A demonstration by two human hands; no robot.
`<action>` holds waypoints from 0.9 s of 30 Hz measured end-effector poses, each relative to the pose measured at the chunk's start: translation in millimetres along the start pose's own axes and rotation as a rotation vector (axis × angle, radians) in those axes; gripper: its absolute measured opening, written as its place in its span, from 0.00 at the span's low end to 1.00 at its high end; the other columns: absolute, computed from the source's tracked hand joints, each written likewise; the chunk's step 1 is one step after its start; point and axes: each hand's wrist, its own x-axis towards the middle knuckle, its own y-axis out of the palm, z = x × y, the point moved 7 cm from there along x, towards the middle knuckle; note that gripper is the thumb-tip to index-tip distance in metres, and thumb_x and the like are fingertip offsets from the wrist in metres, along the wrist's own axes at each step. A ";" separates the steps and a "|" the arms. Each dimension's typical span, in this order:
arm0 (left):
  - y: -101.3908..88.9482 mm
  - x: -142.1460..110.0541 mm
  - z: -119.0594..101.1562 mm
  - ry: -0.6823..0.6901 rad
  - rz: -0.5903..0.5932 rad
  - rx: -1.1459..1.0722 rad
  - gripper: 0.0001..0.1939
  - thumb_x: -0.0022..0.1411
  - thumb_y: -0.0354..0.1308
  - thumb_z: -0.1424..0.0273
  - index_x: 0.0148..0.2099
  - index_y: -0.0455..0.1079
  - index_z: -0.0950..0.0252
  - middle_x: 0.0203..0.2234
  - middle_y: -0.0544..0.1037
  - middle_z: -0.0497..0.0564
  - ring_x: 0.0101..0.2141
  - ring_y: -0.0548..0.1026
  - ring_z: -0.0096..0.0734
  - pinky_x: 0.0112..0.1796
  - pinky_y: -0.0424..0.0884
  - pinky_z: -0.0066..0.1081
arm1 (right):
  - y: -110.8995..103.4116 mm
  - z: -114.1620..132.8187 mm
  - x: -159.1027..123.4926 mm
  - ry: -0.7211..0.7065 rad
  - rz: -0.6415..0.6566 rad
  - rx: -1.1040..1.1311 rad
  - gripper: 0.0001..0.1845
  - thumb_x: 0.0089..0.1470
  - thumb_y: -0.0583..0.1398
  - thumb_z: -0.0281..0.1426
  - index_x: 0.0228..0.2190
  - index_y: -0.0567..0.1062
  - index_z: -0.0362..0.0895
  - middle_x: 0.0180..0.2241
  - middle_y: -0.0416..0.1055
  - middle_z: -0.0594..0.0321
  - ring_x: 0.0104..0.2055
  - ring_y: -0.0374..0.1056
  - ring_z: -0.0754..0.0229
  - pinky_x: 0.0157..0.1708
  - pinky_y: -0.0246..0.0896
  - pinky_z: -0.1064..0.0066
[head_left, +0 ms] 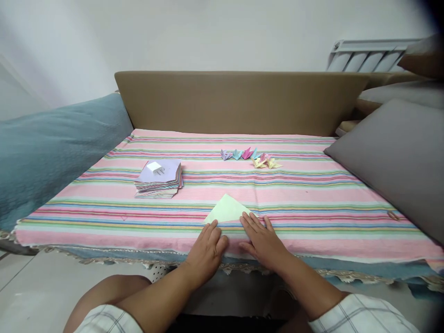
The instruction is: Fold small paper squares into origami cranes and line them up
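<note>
A pale green sheet of origami paper, folded into a triangle, lies on the striped cloth with its peak pointing away from me. My left hand has its fingers curled together, their tips pressing the paper's left corner down. Stretched out flat, the fingers of my right hand rest on the right part of the folded edge, partly covering that corner. Farther back stand several small folded paper cranes, among them a purple one, a magenta one and a yellow one.
A stack of coloured paper squares sits at the left with a white plug adapter on top. The striped cloth covers the sofa seat. A grey cushion leans at the right; a small brown object lies near it.
</note>
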 end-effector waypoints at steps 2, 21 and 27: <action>-0.3 0.0 -0.2 -0.003 0.003 0.009 0.12 0.58 0.46 0.82 0.42 0.64 0.64 0.40 0.67 0.56 0.57 0.57 0.47 0.54 0.56 0.50 | 0.3 -5.8 -1.4 0.035 0.013 0.000 0.35 0.56 0.50 0.47 0.60 0.50 0.44 0.62 0.46 0.53 0.63 0.42 0.47 0.57 0.37 0.42; -5.5 6.9 1.8 -0.010 0.067 0.002 0.15 0.55 0.50 0.77 0.46 0.63 0.65 0.38 0.68 0.56 0.54 0.59 0.46 0.54 0.52 0.50 | -4.8 -8.4 -1.5 0.123 0.094 -0.012 0.34 0.56 0.50 0.43 0.60 0.52 0.42 0.63 0.43 0.56 0.64 0.40 0.50 0.59 0.37 0.47; -5.2 9.5 5.4 -0.075 0.060 -0.020 0.26 0.53 0.50 0.74 0.55 0.58 0.67 0.42 0.68 0.59 0.51 0.62 0.46 0.53 0.53 0.49 | -15.2 -12.2 3.2 0.119 0.078 0.008 0.31 0.56 0.51 0.43 0.57 0.58 0.42 0.61 0.51 0.54 0.62 0.47 0.50 0.57 0.44 0.51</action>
